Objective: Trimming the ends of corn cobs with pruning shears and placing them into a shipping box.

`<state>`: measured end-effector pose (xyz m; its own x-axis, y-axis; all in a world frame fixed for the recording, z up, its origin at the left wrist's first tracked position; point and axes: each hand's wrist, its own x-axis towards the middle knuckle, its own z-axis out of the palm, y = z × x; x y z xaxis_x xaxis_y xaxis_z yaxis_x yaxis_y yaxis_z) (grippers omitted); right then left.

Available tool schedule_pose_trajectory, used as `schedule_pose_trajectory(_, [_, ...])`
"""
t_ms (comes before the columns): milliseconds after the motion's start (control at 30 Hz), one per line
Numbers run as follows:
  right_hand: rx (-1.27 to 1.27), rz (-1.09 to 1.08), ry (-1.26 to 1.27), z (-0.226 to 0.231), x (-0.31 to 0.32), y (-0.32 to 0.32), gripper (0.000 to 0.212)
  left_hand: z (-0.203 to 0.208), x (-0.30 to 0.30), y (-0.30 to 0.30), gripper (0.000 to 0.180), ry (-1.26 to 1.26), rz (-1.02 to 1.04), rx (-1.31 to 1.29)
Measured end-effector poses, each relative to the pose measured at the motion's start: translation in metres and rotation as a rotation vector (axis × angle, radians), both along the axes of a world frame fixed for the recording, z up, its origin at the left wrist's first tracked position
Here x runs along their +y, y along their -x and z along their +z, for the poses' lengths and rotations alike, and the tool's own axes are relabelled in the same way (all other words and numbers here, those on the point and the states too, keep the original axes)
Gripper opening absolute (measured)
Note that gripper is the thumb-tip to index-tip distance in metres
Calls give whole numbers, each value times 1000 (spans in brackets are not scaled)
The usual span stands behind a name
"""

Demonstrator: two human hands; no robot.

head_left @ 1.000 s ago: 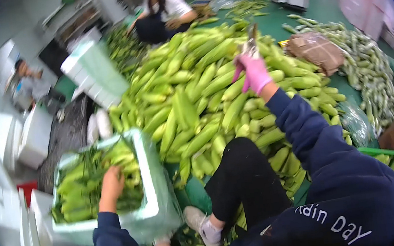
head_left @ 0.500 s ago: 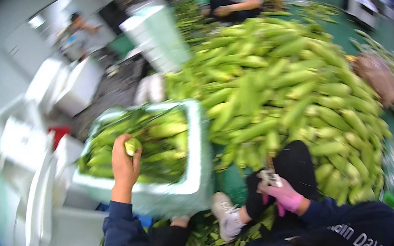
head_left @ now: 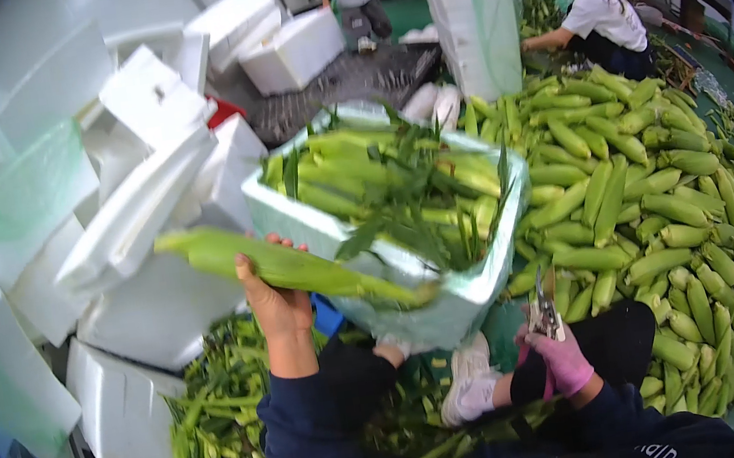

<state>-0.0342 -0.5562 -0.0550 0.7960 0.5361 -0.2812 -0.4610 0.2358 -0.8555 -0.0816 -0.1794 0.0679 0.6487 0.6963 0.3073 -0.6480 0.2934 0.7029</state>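
Corn ear shifted from over the lined foam box to its near-left side

Your left hand is wrapped around the ear from below — it lies slanted, its right end overlapping the box's front wall in view; can't tell if they touch. Your pink-gloved right hand grips metal clippers, in front of the box and to its right. More ears and loose leaves fill the box. Big corn heap right of the box; loose green husks front-left of it; co-worker in a white top beyond it, back right.
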Motion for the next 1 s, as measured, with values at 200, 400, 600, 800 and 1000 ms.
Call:
schedule_pose_trajectory(200, [-325,278,237,40,6,12,70,-30,-59,54,64,-459,-423,644])
schedule_pose_trajectory(400, [-781,554,439,49,44,2,64,-85,-107,98,60,-487,-383,907])
schedule_pose_trajectory(600, [-681,819,602,51,58,-4,62,-96,-154,119,69,-1282,110,1175])
schedule_pose_trajectory(800, [-786,925,661,6,52,-3,44,-103,-147,140,71,-1431,-7,1233])
schedule_pose_trajectory(1000, [33,1023,12,-2,41,20,23,-108,-124,173,72,-386,-695,1006])
